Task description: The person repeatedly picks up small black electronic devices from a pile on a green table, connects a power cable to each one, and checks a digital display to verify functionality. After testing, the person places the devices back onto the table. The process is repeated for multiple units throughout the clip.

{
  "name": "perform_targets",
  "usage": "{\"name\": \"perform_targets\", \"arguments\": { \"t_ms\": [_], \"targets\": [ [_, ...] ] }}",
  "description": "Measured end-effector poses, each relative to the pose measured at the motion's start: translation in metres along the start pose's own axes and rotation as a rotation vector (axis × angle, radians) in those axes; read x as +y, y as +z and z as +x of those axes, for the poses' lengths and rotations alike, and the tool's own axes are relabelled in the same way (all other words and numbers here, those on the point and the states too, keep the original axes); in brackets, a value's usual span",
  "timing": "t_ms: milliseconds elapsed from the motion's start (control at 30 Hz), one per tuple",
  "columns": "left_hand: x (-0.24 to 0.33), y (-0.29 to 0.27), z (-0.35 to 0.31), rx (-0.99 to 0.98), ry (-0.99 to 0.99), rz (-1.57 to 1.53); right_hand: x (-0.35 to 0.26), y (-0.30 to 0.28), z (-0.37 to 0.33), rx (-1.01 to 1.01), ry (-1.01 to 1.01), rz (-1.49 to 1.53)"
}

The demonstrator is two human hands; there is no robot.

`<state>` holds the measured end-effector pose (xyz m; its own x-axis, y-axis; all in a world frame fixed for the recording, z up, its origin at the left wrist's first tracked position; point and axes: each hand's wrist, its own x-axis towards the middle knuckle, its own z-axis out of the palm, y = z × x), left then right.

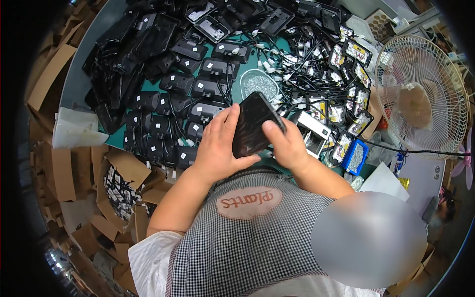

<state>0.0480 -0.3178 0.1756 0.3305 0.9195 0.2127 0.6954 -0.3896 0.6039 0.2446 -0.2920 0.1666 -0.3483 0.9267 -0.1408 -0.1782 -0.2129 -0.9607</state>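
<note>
"One glossy black panel [251, 126] was up off the worktop [117, 140], near the middle of its front edge, wasn't it?"

"It was. The left hand [220, 141] gripped its left side; the right hand [289, 146] clasped the other, thumb on the shiny face."

"Which step was that?"

"Handling and checking one piece, I judged. Rows of black housings [160, 127] lay toward the front left corner, and a clear tub [257, 85] of small silvery parts stood just beyond."

"And the next move called for?"

"A steady two-sided grip, I thought, clear of that tub."
</note>
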Motion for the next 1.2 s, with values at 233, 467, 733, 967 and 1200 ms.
{"name": "perform_targets", "arguments": {
  "t_ms": [233, 467, 733, 967, 1200],
  "targets": [
    [-0.018, -0.018, -0.013, 0.179, 0.265, 0.226, -0.006, -0.016, 0.014, 0.11, 0.202, 0.609],
    [-0.029, -0.024, -0.014, 0.373, -0.234, -0.381, 0.007, -0.031, 0.014, 0.294, -0.186, -0.13],
    [-0.04, 0.004, -0.027, 0.228, -0.329, -0.995, 0.005, -0.029, 0.023, 0.2, -0.32, -0.814],
    [-0.049, -0.012, -0.035, -0.336, -0.355, -1.391, 0.015, -0.035, 0.029, 0.189, -0.341, -0.788],
    [-0.05, -0.005, -0.007, -0.738, -0.345, -1.276, 0.017, -0.013, 0.028, -0.078, -0.354, -0.41]
  ]
}}
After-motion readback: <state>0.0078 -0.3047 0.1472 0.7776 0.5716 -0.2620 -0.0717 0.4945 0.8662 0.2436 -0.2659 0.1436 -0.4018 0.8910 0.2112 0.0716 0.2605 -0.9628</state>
